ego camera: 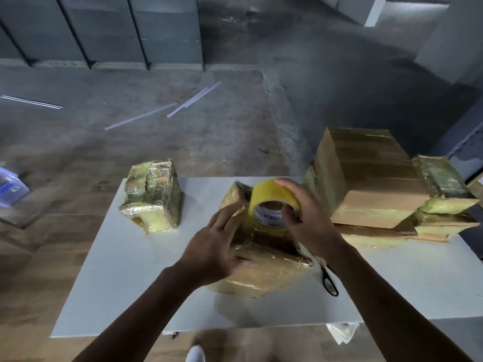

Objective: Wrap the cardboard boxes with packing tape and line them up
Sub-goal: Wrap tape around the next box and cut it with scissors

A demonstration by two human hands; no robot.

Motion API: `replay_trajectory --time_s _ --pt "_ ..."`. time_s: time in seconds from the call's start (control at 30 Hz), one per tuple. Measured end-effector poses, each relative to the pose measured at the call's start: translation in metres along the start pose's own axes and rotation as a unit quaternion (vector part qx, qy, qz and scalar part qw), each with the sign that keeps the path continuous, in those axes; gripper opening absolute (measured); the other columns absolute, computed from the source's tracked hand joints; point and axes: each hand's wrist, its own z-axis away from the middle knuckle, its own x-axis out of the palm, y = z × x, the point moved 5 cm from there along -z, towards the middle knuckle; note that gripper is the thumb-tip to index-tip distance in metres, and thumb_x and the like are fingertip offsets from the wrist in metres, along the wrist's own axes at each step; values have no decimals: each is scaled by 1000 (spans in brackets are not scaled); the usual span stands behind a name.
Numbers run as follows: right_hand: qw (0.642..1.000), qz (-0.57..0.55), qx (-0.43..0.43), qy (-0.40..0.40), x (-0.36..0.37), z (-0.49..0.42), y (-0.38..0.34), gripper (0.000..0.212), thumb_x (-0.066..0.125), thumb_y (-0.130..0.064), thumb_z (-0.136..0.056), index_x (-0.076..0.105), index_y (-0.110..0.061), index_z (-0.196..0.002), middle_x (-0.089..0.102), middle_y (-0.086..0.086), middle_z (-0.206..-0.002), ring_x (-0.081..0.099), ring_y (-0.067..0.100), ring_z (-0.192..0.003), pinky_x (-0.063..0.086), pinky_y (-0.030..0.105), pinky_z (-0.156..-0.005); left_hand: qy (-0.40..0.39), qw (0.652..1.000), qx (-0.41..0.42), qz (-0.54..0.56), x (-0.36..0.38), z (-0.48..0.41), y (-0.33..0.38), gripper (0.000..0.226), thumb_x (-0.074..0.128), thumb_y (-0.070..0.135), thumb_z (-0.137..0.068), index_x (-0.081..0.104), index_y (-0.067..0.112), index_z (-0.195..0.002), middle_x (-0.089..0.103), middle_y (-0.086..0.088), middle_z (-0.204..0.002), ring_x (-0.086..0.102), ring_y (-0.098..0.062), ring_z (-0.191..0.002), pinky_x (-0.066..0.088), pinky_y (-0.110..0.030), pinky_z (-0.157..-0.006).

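Gripping the tape, the right grip is closed round the yellow roll: fingers curled over its top, thumb at the printed cardboard core. The roll stands on edge with the core facing the camera, right at the upper face of the box.

The left grip holds nothing. It lies flat on the box with its fingers nearly straight and spread, the fingertips reaching to just beside the roll. The box sits tilted near the middle of the white counter, already covered in glossy, wrinkled film. Whether a strip runs from the roll to the box is too blurred to tell.

Scissors with black handles lie on the counter just right of the box, partly hidden by the right forearm.

A wrapped box stands alone at the far left corner of the counter, well apart from the one in hand. On the far right is a stack — a large brown carton on top of flatter ones, with smaller film-covered parcels piled against its right side.

Crumpled clear film hangs below the near edge of the counter. Beyond the counter, thin white strips lie scattered on the grey floor.
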Motion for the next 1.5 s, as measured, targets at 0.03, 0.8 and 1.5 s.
replay_trajectory --time_s 0.03,0.8,1.5 --pt "1000 7 -8 -11 4 -2 -3 62 53 -20 -89 32 -51 -138 44 -5 -118 44 6 -104 47 30 -87 -6 1000 13 -25 -5 -2 -1 99 75 53 -65 31 19 -146 22 7 -155 48 -18 -125 52 -30 -85" --pt "985 104 -66 -125 15 -32 -33 67 55 -15 -75 35 -54 -125 39 -22 -115 44 -1 -97 35 8 -71 -131 946 41 -293 -20 -4 -30 95 63 54 -75 20 12 -149 33 -16 -146 31 -29 -135 22 -54 -113" --pt "961 207 -37 -180 0 -17 -7 65 54 -8 -79 49 -46 -131 40 -10 -83 45 7 -67 31 17 -55 -163 948 33 -271 -3 -6 -21 100 62 51 -78 -4 34 -151 13 -25 -155 11 -35 -145 16 -49 -115"
